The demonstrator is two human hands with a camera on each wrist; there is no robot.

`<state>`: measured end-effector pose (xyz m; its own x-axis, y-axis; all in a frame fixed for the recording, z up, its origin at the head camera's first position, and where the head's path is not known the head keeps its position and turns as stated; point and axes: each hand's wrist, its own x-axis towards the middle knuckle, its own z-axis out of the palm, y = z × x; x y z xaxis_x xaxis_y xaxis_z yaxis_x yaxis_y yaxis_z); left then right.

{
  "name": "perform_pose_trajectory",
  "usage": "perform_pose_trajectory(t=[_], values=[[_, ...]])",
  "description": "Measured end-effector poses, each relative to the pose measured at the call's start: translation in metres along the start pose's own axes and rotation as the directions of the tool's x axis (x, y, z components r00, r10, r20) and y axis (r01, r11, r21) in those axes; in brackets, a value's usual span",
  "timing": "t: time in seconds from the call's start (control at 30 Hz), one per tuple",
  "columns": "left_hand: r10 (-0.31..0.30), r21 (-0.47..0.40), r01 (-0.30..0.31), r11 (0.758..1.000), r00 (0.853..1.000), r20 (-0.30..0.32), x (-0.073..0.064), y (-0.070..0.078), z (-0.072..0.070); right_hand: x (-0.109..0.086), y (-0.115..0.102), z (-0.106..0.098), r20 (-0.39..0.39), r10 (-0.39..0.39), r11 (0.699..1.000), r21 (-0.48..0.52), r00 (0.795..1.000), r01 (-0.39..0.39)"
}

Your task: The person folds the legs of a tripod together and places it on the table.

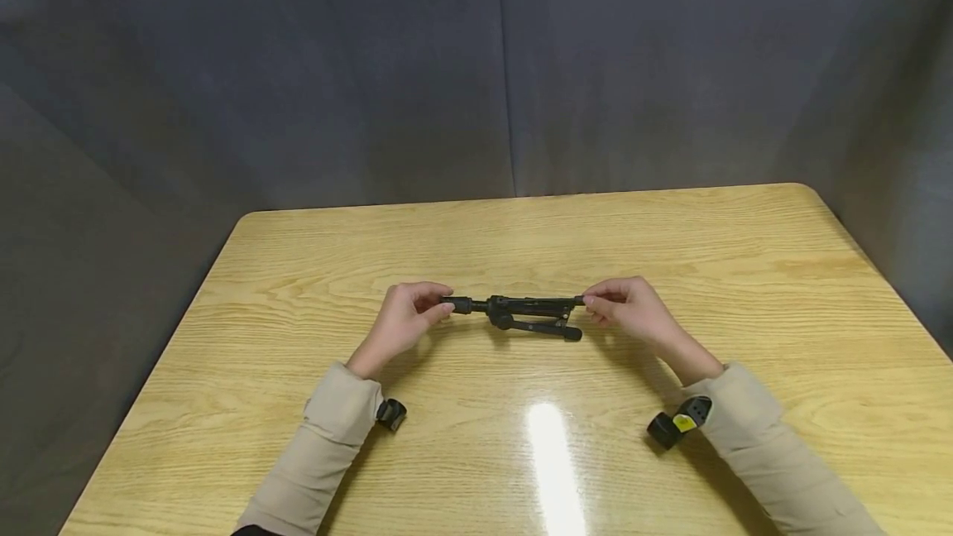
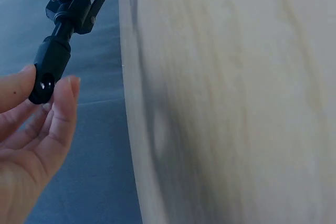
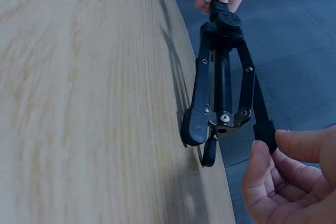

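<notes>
A small black tripod (image 1: 530, 306) is held sideways over the table between both hands, its legs nearly folded. My left hand (image 1: 408, 317) pinches the head end of its centre column between thumb and fingers; in the left wrist view a hole shows in that end piece (image 2: 52, 59). At the other end my right hand (image 1: 629, 308) pinches the rubber foot (image 3: 265, 132) of one leg. In the right wrist view that leg stands slightly apart from the others, and braces (image 3: 245, 85) join the legs to the column. One leg (image 1: 539, 327) angles toward the near side in the head view.
The wooden table (image 1: 335, 255) has rounded far corners. Behind it and at its sides hangs a dark grey cloth (image 1: 372, 81). Black cameras are strapped at the left cuff (image 1: 390, 413) and right cuff (image 1: 673, 424). A bright light reflection lies on the tabletop in front.
</notes>
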<state>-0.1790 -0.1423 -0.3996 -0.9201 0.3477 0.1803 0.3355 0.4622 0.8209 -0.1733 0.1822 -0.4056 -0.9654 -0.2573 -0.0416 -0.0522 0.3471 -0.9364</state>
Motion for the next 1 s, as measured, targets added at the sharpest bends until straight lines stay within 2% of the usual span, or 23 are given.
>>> perform_pose_trajectory(t=[0.27,0.47,0.67,0.87,1.0], values=[[-0.009,0.046,0.008,0.999,1.0,0.024,-0.0003,-0.0032,0.0019,0.0011,-0.0003,-0.0006,0.003,-0.003,1.0,0.019,1.0,0.003],[-0.021,0.082,0.016,0.997,0.997,0.069,-0.0003,-0.0023,0.0029,0.001,-0.0005,0.0009,-0.009,0.007,1.0,0.011,1.0,-0.007],[-0.05,0.069,0.043,0.997,0.992,0.113,0.0,-0.0023,0.0028,0.0018,0.0011,0.003,-0.017,0.019,1.0,0.008,1.0,-0.019],[-0.12,0.063,0.11,0.992,0.975,0.185,-0.0008,-0.0012,0.0022,0.0033,0.0024,0.0052,-0.017,0.014,1.0,0.004,1.0,-0.014],[-0.157,0.014,0.158,0.987,0.962,0.225,-0.0022,-0.0021,0.0009,0.0041,0.0023,0.0064,-0.021,0.014,1.0,-0.007,1.0,-0.014]])
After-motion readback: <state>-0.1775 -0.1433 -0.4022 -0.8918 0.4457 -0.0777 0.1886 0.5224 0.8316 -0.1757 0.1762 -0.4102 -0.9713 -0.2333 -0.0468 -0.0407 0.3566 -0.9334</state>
